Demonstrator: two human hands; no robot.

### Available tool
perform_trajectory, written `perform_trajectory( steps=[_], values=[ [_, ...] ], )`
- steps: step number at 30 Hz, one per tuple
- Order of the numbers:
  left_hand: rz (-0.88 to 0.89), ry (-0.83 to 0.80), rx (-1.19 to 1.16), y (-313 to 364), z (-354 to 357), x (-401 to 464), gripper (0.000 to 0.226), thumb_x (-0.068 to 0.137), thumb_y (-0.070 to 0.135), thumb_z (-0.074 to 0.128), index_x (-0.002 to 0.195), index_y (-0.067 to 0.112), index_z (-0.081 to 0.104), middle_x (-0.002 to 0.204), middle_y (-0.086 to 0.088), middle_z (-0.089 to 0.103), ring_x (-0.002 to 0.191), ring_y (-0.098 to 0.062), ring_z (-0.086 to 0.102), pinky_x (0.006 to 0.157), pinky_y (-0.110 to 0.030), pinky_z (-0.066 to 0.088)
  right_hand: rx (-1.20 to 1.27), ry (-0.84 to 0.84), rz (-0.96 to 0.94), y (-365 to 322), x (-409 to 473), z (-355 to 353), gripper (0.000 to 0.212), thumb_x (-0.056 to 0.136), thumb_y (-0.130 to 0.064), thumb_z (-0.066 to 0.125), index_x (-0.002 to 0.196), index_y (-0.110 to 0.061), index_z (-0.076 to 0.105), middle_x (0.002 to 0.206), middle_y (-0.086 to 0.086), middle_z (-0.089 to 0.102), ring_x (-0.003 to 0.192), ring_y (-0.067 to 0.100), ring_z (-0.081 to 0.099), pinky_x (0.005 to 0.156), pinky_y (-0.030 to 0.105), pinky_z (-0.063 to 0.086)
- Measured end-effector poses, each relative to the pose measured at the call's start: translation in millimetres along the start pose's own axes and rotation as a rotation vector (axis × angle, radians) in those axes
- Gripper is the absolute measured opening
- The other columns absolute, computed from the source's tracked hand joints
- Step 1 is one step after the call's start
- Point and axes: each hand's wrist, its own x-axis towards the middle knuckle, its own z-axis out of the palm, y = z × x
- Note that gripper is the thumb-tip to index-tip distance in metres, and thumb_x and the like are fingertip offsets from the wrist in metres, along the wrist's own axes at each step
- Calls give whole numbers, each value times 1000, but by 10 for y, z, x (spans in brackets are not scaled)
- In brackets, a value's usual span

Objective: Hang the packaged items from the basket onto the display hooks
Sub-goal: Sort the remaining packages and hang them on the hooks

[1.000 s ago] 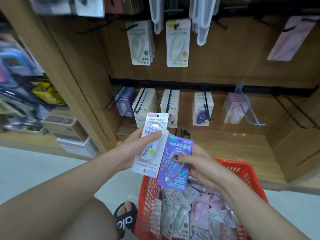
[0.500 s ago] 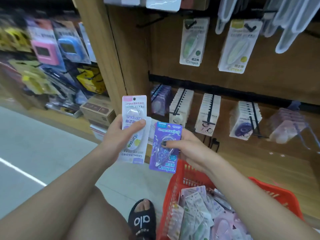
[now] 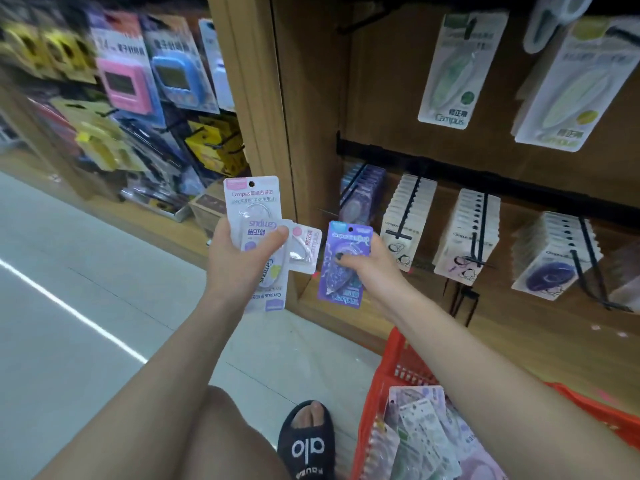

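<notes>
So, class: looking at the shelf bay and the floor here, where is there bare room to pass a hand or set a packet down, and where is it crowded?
Free: the wooden shelf base between the hanging rows and the red basket, and the grey floor left of the knee. Crowded: the lower hooks packed with white packets, the basket's heap, and both hands, left hand and right hand, holding packets.

Purple pack (image 3: 344, 263) lifted toward hooks; hands apart; view swung left.

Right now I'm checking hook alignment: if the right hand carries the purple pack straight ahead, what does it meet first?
Probably the hanging purple packs just beyond the right hand; depth is unclear.
</notes>
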Motion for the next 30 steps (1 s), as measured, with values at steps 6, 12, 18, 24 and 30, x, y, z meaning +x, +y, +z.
perform_trajectory(
  steps=[6,12,18,24,30],
  values=[
    [-5,5,58,-37,69,80,53,82,41,87,126,29,59,113,10,74,98,-14,75,74,-34,64,-33,14,-14,-92,333,125,37,92,-2,70,120,-23,55,114,8,72,96,21,73,85,38,61],
    [-19,5,63,-32,129,114,50,83,39,87,122,26,59,110,12,75,89,-1,75,58,-19,58,-3,-19,22,-28,551,217,43,87,-4,77,122,-19,57,114,8,74,101,25,74,90,42,61],
    [-25,14,86,-50,152,160,49,85,42,85,124,28,58,112,13,74,88,-1,75,56,-17,56,48,62,55,132,737,233,18,91,-13,75,102,-22,64,109,8,75,99,27,74,94,49,60],
    [-17,15,95,-56,206,192,50,85,44,85,124,29,57,114,12,73,97,-11,76,68,-29,63,-100,308,238,167,1076,254,38,92,-53,68,108,-19,66,114,7,71,103,32,69,97,49,58],
    [-20,-13,98,-77,281,216,50,84,45,84,123,30,56,113,13,73,98,-9,76,69,-26,64,144,303,400,-14,1322,359,47,97,-54,64,117,-14,51,107,10,66,102,28,70,90,42,63]
  ],
)
